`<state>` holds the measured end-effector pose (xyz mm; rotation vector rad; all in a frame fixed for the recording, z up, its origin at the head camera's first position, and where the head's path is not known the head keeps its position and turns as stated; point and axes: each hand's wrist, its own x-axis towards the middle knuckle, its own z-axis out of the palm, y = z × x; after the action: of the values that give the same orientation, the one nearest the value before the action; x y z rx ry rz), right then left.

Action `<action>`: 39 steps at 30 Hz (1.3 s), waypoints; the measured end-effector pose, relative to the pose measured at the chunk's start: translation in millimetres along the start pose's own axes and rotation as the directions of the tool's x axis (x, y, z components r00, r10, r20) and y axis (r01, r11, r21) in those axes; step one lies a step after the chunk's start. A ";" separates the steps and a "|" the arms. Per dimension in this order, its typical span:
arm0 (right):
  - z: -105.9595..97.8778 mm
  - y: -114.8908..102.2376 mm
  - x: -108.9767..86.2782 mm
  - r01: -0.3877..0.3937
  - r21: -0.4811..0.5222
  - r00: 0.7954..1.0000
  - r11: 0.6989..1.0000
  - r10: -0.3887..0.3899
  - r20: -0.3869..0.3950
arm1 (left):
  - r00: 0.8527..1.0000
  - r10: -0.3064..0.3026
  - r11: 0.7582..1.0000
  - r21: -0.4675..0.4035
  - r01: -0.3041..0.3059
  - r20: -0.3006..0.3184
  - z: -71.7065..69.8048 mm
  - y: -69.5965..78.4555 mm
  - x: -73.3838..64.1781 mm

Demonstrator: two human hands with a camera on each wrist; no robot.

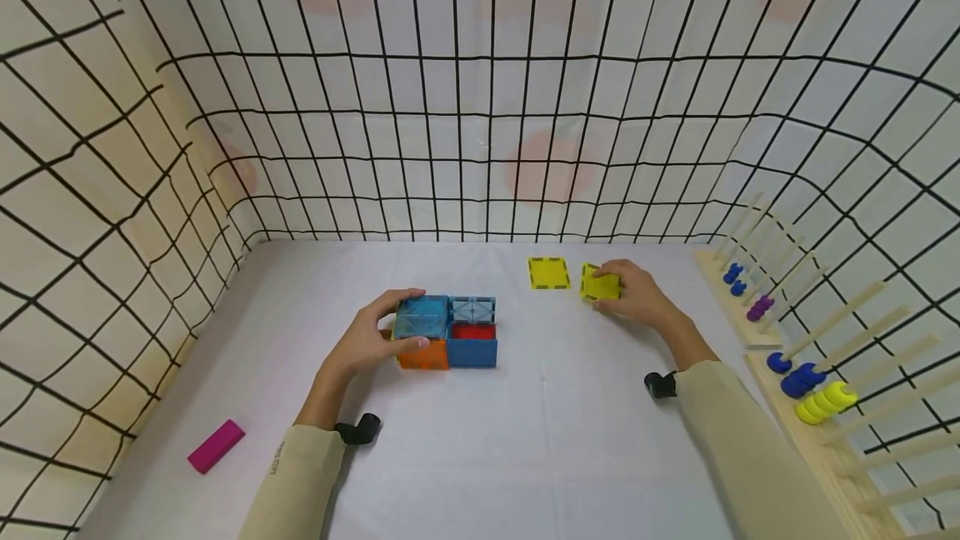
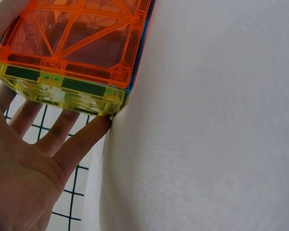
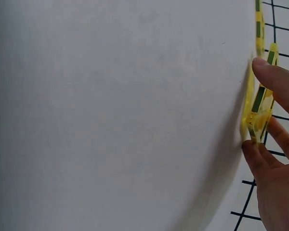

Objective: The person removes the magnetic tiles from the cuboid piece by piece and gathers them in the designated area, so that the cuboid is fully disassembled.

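Note:
A small structure of translucent magnetic tiles [image 1: 472,353] stands left of centre on the white table. Its left cube has a light-blue top and an orange front [image 2: 91,36]; the right part is open on top, with red inside and a raised light-blue tile at the back. My left hand [image 1: 372,336] holds the left cube, thumb along the front and fingers at the back and yellow side [image 2: 58,91]. Farther right, my right hand [image 1: 633,294] pinches a yellow square magnetic tile [image 1: 599,283] by its edges, tilted off the table. Another yellow tile [image 1: 549,273] lies flat beside it.
A magenta block [image 1: 216,446] lies at the front left. Along the right edge stand wooden peg boards [image 1: 813,440] with blue, purple and yellow beads [image 1: 825,402]. Black wire grid [image 1: 472,115] walls off the back and both sides.

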<state>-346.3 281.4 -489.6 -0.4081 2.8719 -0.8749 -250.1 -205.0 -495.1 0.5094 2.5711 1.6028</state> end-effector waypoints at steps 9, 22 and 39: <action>0.1 5.4 11.9 0.023 -0.075 0.999 0.997 -0.021 0.030 | 1.000 0.000 1.000 -0.005 0.000 0.002 1.6 1.3 0.4; 3.2 6.7 11.4 0.020 -0.106 0.999 0.994 -0.015 0.046 | 1.000 0.004 1.000 0.001 -0.004 0.011 3.8 0.3 2.9; 15.6 -26.7 -18.6 0.048 0.112 0.990 0.993 -0.033 -0.134 | 1.000 -0.004 1.000 -0.010 0.004 0.005 -0.1 2.6 -1.5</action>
<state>-319.8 257.1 -487.0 -0.4127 2.9214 -1.1079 -248.1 -204.6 -492.9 0.5071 2.5569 1.6105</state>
